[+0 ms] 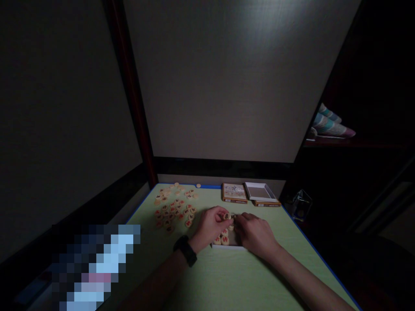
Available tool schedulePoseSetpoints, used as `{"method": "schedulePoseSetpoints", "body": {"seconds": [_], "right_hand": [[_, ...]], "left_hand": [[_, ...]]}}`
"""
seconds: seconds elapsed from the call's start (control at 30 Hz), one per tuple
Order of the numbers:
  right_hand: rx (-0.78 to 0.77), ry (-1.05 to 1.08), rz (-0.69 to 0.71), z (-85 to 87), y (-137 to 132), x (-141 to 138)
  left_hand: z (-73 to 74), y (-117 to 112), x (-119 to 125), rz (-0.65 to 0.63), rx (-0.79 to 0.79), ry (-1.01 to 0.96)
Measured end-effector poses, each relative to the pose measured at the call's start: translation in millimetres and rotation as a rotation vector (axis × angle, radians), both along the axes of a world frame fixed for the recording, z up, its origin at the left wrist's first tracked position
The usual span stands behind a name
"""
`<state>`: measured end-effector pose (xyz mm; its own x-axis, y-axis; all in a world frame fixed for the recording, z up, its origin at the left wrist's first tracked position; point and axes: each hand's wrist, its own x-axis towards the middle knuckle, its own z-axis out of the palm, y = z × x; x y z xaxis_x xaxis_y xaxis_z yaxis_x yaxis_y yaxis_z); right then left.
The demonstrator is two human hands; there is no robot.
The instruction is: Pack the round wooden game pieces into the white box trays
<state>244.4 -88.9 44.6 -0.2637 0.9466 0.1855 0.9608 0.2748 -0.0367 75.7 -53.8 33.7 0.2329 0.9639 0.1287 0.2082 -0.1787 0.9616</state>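
Observation:
Over a shallow open box (229,247) my left hand (212,224), with a dark watch on its wrist, pinches a round Chinese chess piece (226,216) with a dark character. My right hand (256,233) is at the right side of the box, its fingers bent together and pointing into it. Whatever may be between those fingertips is hidden. Inside the box, several chess pieces with red characters (225,239) lie flat at the left. Another piece (231,226) shows between the hands. Part of the box is covered by both hands.
Several loose chess pieces (175,209) are scattered on the left of the green table (207,276). At the back stand a printed box (234,193) and a white-lined open tray (261,191) resting on another box (267,203). A wall panel (223,86) rises behind.

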Motion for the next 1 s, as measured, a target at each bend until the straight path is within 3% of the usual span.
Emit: {"method": "schedulePoseSetpoints", "body": {"seconds": [0.53, 0.7, 0.87, 1.0], "right_hand": [[-0.013, 0.050, 0.030, 1.5, 0, 4], [0.103, 0.289, 0.224, 0.6, -1, 9], [0.309, 0.315, 0.460, -9.8, 4, 15], [0.302, 0.291, 0.431, -8.2, 8, 21]], "left_hand": [[-2.3, 1, -2, 0.010, 0.089, 0.081], [-9.0, 2, -1, 0.015, 0.139, 0.072], [-18.6, 4, 5, -0.115, 0.011, -0.080], [-19.4, 5, 5, -0.125, 0.055, -0.059]]}}
